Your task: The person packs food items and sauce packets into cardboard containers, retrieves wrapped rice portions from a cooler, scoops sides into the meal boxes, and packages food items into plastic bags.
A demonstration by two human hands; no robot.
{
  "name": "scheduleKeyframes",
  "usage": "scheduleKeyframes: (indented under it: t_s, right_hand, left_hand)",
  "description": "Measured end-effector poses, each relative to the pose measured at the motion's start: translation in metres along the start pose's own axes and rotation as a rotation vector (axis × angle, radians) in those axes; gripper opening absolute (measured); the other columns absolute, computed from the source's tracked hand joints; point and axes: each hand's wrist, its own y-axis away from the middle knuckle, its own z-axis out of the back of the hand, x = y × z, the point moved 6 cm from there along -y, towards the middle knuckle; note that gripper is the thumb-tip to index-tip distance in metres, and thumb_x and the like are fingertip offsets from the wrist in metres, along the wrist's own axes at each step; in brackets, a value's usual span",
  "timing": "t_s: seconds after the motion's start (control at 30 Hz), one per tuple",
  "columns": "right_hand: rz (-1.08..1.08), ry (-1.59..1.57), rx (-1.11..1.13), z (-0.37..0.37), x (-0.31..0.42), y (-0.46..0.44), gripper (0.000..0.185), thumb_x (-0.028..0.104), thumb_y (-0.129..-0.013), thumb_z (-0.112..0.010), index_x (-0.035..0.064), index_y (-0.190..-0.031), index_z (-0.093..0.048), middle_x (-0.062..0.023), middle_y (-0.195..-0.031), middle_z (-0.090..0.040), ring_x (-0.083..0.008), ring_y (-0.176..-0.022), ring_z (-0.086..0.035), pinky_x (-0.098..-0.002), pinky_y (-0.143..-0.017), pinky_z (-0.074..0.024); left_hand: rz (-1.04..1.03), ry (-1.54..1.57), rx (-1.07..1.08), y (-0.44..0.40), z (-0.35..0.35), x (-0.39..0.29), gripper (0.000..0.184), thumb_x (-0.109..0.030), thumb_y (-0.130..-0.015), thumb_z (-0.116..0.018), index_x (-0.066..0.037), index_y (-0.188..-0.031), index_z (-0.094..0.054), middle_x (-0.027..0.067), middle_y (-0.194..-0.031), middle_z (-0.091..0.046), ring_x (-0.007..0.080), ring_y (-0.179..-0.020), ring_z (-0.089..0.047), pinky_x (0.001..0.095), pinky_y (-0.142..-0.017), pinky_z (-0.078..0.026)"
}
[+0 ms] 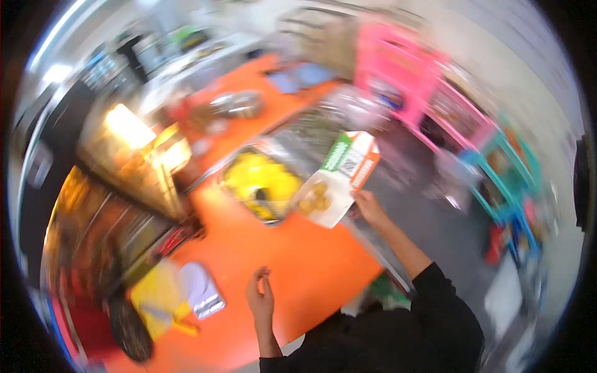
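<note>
My right hand (pixel 370 209) grips an open paper takeaway box (pixel 336 208) by its near right edge. White inside, the box has a raised green, white and orange lid (pixel 354 158), and a few round golden pieces of food (pixel 316 198) lie in it. Just left of the box stands a metal tray (pixel 272 219) of yellow food (pixel 258 176), with a dark utensil or handle at its near end. My left hand (pixel 260 297) is over the orange tabletop (pixel 249 248), apart from other things, its fingers loosely curled and slightly apart; nothing shows in it, though motion blurs the fingertips.
A lit glass display case (pixel 134 161) stands at the left. Near it lie a yellow item (pixel 158 301) and a pale weighing scale (pixel 200 289). Pink crates (pixel 398 68) and teal crates (pixel 507 168) line the wall at right. Clear plastic bags (pixel 354 109) sit behind the box.
</note>
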Motion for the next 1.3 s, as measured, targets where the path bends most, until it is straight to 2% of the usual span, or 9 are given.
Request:
scheduleKeyframes:
  t_s: [0.3,0.37,0.6,0.77,0.9,1.0,1.1,1.23,1.3]
  right_hand:
    - [-0.213,-0.078,-0.396,0.306,-0.131,0.256,0.031,0.026,-0.094,-0.044,-0.0015,-0.104,-0.057,-0.0063,-0.071,-0.059,-0.0121,-0.058,-0.059,-0.0286,-0.054,-0.0559]
    - [-0.223,-0.076,-0.417,0.343,-0.154,0.286,0.033,0.029,-0.094,-0.045,-0.0006,-0.105,-0.056,-0.0061,-0.071,-0.059,-0.0120,-0.058,-0.059,-0.0279,-0.056,-0.0556]
    - [-0.142,0.205,-0.428,0.413,-0.145,0.319,0.030,0.026,-0.091,-0.048,-0.0001,-0.102,-0.059,-0.0098,-0.072,-0.063,-0.0157,-0.061,-0.062,-0.0296,-0.057,-0.0523]
    - [-0.034,0.167,-0.882,0.560,-0.119,0.371,0.021,0.019,-0.088,-0.052,0.0023,-0.095,-0.063,-0.0087,-0.073,-0.064,-0.0125,-0.063,-0.060,-0.0278,-0.058,-0.0489]
    - [0.313,0.763,-1.635,0.697,-0.097,0.402,0.015,0.009,-0.077,-0.053,0.0037,-0.087,-0.064,-0.0178,-0.085,-0.062,-0.0340,-0.077,-0.060,-0.0432,-0.067,-0.0482]
    - [-0.144,0.852,-1.494,0.770,-0.139,0.371,0.014,0.004,-0.077,-0.053,0.0019,-0.085,-0.064,-0.0179,-0.085,-0.063,-0.0341,-0.078,-0.060,-0.0394,-0.071,-0.0484]
    - [0.058,0.867,-1.607,0.757,-0.097,0.384,0.007,0.005,-0.073,-0.057,0.0033,-0.079,-0.059,-0.0166,-0.091,-0.059,-0.0340,-0.085,-0.058,-0.0426,-0.071,-0.0465]
    - [-0.132,1.046,-2.015,0.770,-0.082,0.408,0.056,0.018,-0.070,-0.068,0.0003,-0.118,-0.044,-0.0182,-0.113,-0.051,-0.0338,-0.102,-0.051,-0.0438,-0.077,-0.0440]
    - [-0.327,0.762,-1.791,0.796,-0.125,0.387,0.081,0.028,-0.068,-0.071,-0.0050,-0.130,-0.030,-0.0234,-0.127,-0.041,-0.0345,-0.116,-0.042,-0.0478,-0.085,-0.0404]
  left_hand:
    - [-0.024,0.117,0.996,0.067,-0.319,-0.119,0.027,-0.011,-0.091,-0.048,0.000,-0.115,-0.054,0.0121,-0.099,-0.061,0.0179,-0.091,-0.059,0.0300,-0.079,-0.046]
    - [-0.238,0.041,1.122,0.118,-0.371,-0.155,0.031,-0.015,-0.091,-0.049,-0.001,-0.118,-0.053,0.0157,-0.103,-0.060,0.0262,-0.093,-0.058,0.0347,-0.080,-0.046]
    - [-0.403,-0.157,1.063,0.220,-0.488,-0.188,0.022,-0.018,-0.089,-0.048,0.002,-0.095,-0.057,0.0265,-0.091,-0.057,0.0445,-0.084,-0.055,0.0463,-0.070,-0.044]
    - [-0.391,-0.220,1.053,0.216,-0.508,-0.194,0.019,-0.015,-0.087,-0.051,0.002,-0.092,-0.058,0.0221,-0.073,-0.059,0.0371,-0.067,-0.059,0.0421,-0.060,-0.045]
    - [-0.281,-0.159,1.106,0.216,-0.513,-0.191,0.020,-0.012,-0.085,-0.053,0.003,-0.097,-0.058,0.0189,-0.067,-0.059,0.0269,-0.061,-0.060,0.0362,-0.058,-0.046]
    - [-0.226,-0.209,1.113,0.217,-0.515,-0.206,0.024,-0.012,-0.085,-0.053,0.003,-0.103,-0.057,0.0183,-0.069,-0.060,0.0252,-0.064,-0.061,0.0350,-0.060,-0.048]
    - [-0.187,-0.290,1.075,0.223,-0.511,-0.222,0.026,-0.011,-0.086,-0.052,0.003,-0.108,-0.057,0.0189,-0.073,-0.062,0.0254,-0.068,-0.063,0.0351,-0.061,-0.048]
    - [-0.286,-0.328,1.056,0.225,-0.526,-0.240,0.025,-0.010,-0.086,-0.050,0.003,-0.107,-0.057,0.0196,-0.075,-0.062,0.0273,-0.069,-0.064,0.0368,-0.060,-0.049]
    - [-0.267,-0.322,1.082,0.228,-0.531,-0.241,0.023,-0.010,-0.087,-0.050,0.002,-0.105,-0.057,0.0198,-0.076,-0.062,0.0280,-0.068,-0.064,0.0371,-0.059,-0.049]
